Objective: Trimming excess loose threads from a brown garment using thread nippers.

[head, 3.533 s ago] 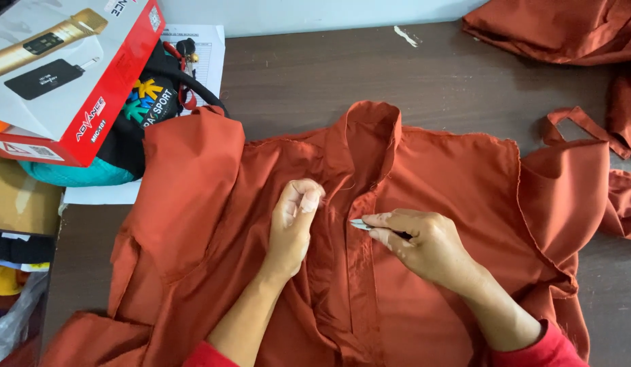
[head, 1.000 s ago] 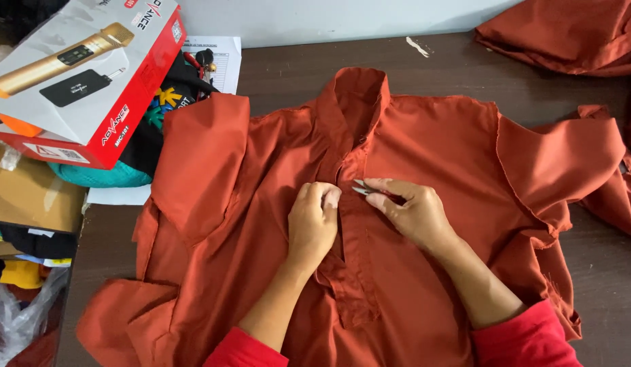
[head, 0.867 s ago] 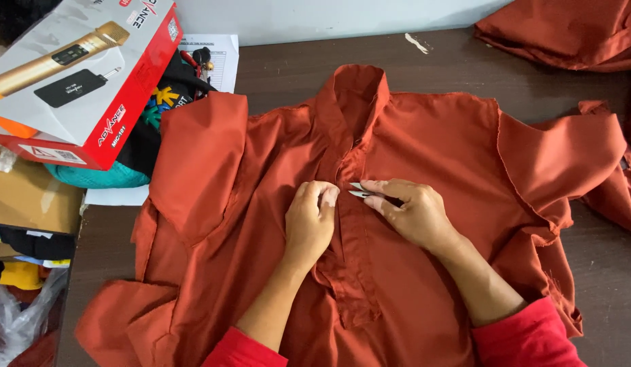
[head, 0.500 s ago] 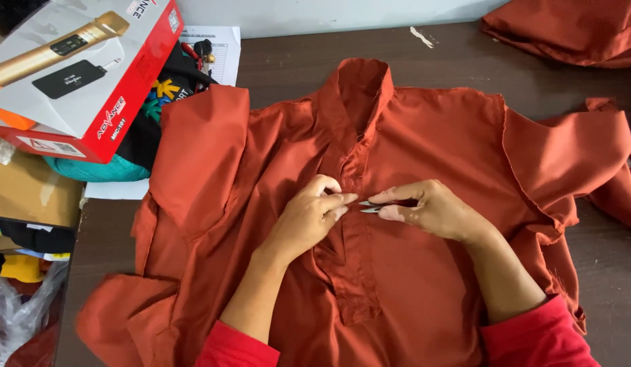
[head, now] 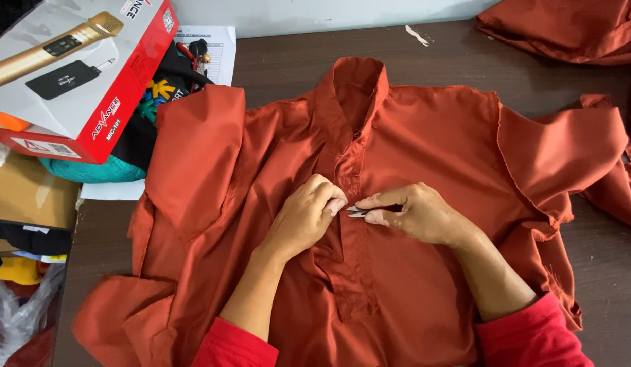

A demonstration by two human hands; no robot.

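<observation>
- A red and white cardboard box [head: 71,75], glossy and printed with a gold microphone, is sitting tilted at the table's far left corner, over a black bag with bright patches [head: 152,109] and a teal cloth bundle [head: 91,170].
- A white paper sheet [head: 210,51] is lying flat beside them, near the far edge.
- A rust-orange shirt [head: 431,136], of smooth, lightly sheened woven cloth, is lying spread front-up across the middle of the table, collar toward the far edge, sleeves folded and rumpled at both sides.
- The left hand [head: 305,217] is resting on the shirt's front placket, fingers curled narrow and pinching the fabric at its edge.
- The right hand [head: 417,214] is lying just beside it, closed around small metal thread snips [head: 356,212], whose silver tips are pointing at the pinched spot.
- Both forearms are ending in bright red sleeves [head: 533,336] at the near edge.
- More rust-orange cloth [head: 567,30] is lying heaped at the far right corner.
- The table [head: 295,64] is showing a dark brown, matt wood-grain top; a pale wall is running behind its far edge.
</observation>
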